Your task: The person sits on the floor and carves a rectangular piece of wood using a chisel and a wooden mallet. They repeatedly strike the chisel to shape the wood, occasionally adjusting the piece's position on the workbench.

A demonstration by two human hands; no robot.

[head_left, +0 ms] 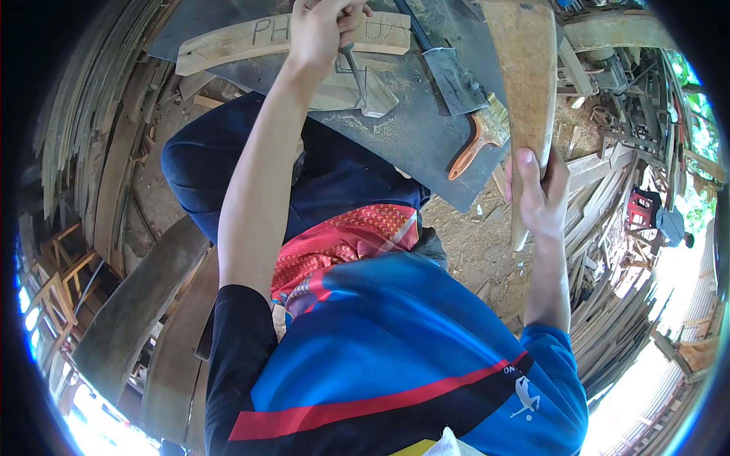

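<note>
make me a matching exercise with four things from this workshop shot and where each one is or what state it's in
Things
1. left hand
2. right hand
3. brush with the orange handle
4. curved wooden board with pencil marks

Places or states
a. lying on the dark grey sheet, handle toward the person
b. gripping a slim metal tool, tip down on a small wood piece
c. lying across the far edge of the dark grey sheet
d. holding a long wooden plank upright by its lower end

Pairs: 1-b, 2-d, 3-a, 4-c
</note>
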